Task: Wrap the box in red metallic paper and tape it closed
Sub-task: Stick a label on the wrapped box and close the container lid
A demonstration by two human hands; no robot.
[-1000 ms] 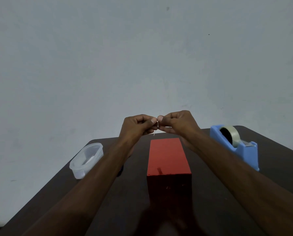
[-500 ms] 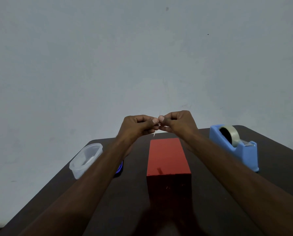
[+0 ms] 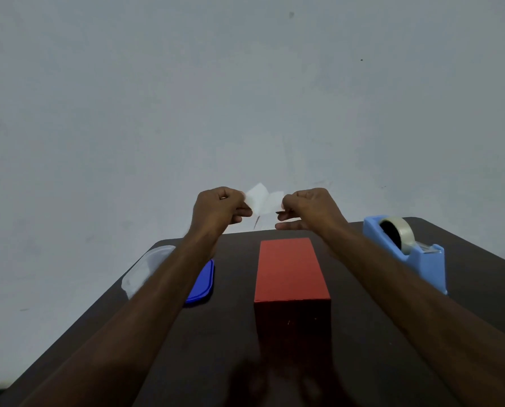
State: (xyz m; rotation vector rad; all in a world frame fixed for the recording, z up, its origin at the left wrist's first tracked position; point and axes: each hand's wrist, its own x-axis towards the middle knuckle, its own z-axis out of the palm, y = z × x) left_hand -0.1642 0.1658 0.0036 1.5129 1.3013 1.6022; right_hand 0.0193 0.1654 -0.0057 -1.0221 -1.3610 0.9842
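Currently a small whitish piece (image 3: 263, 201), seemingly tape, is pinched at either end between the left hand (image 3: 220, 208) and right hand (image 3: 310, 208), above the tabletop's far edge. It should be kept taut and lowered squarely onto the red-wrapped box (image 3: 291, 268) standing mid-table.

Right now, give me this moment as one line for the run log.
left hand: pinches tape piece | right hand: pinches its other end | red wrapped box: on table, untouched | tape dispenser: right of box
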